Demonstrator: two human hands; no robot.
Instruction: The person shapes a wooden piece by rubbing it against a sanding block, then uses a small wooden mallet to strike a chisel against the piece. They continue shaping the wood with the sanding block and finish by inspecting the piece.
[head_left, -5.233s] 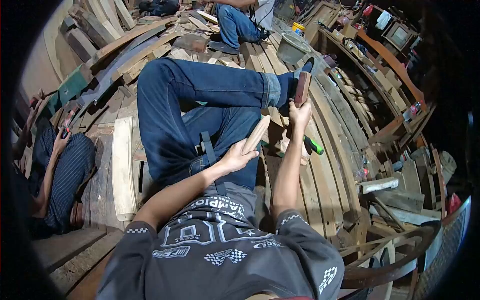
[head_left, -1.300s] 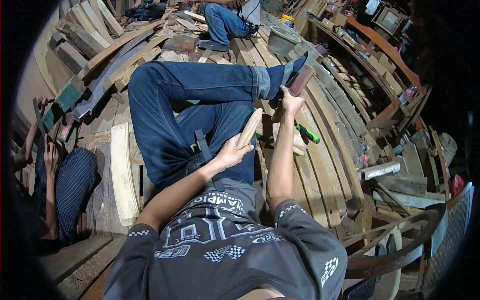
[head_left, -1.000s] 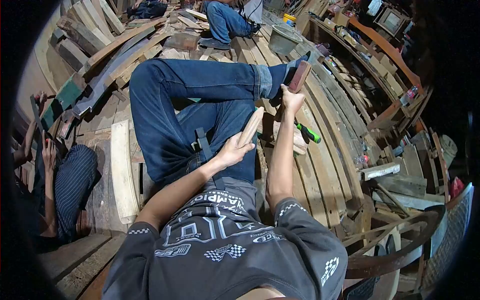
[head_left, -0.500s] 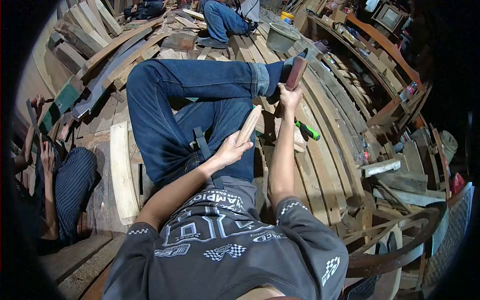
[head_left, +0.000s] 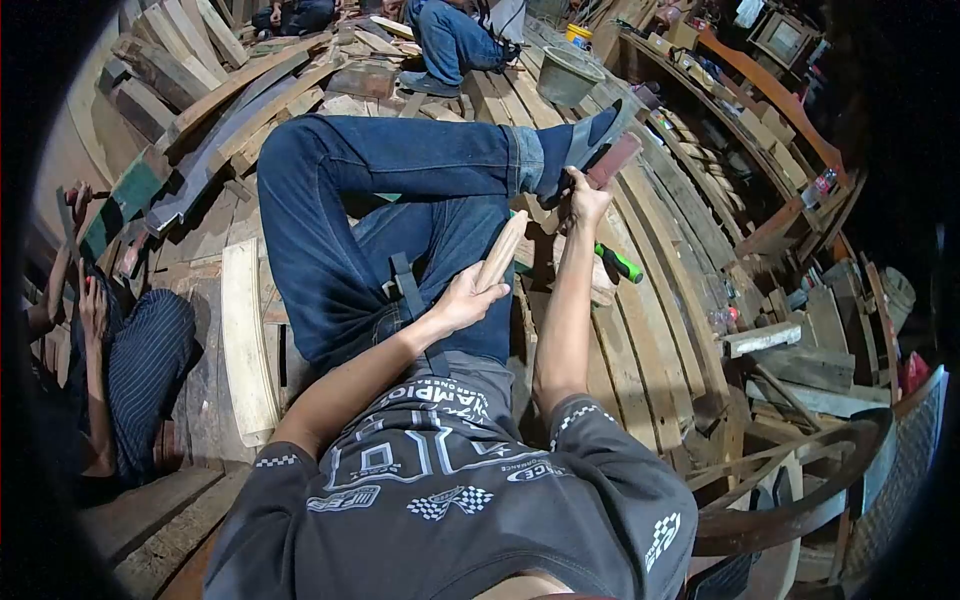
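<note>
My left hand (head_left: 468,302) is closed around the lower part of a pale shaped piece of wood (head_left: 503,248), which points up and away from my lap. Farther out, beside my crossed foot, my right hand (head_left: 585,200) grips a flat reddish-brown block (head_left: 613,161). The block's lower end is hidden in my fingers, and its upper part overlaps the sandal (head_left: 600,125). Close to my right forearm lies a tool with a green and black handle (head_left: 620,262), partly over a light piece of wood (head_left: 580,270).
Slatted planks (head_left: 650,330) run along my right side. A long pale board (head_left: 245,340) lies to my left. Another person's hand (head_left: 93,308) shows at far left, and a person in jeans (head_left: 440,45) sits ahead near a grey bucket (head_left: 568,75). Scrap wood (head_left: 800,360) is piled at right.
My right hand has shifted slightly outward and down, and the reddish-brown block has turned to lean further right, showing a broader face. My left hand and its wood piece stay nearly still.
</note>
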